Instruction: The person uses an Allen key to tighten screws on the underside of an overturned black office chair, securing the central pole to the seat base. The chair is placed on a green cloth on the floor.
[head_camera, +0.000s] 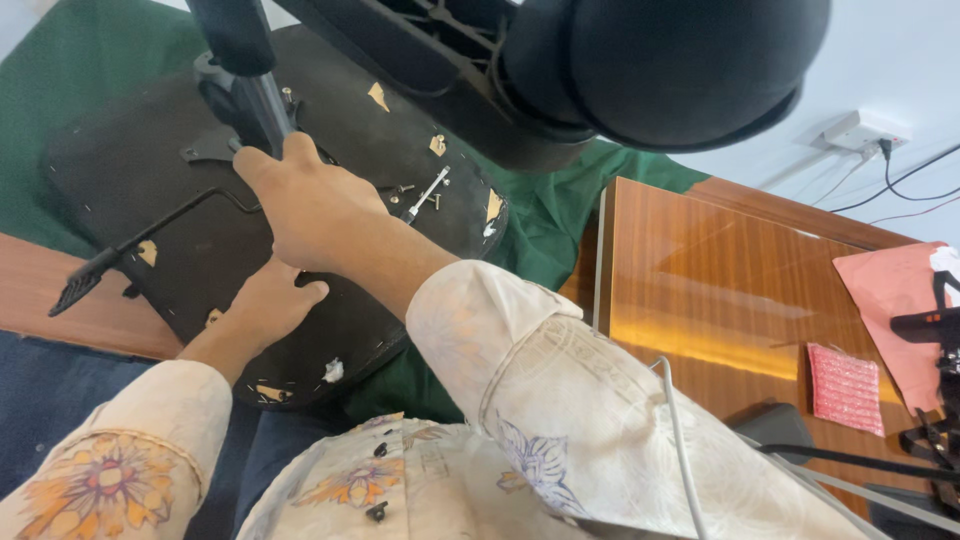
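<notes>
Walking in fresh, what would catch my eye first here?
An upturned black chair seat fills the upper left, lying on green cloth. The right hand rests on it by the metal column, the left hand presses nearer its front edge. Loose screws and a hex key lie on the seat; a polished wooden table gleams at right.

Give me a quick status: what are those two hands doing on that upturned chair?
Right hand laid over the seat mechanism by the gas column. Left hand flat on the black seat underside. Loose screws and hex key lying nearby; nothing blocking.
</notes>
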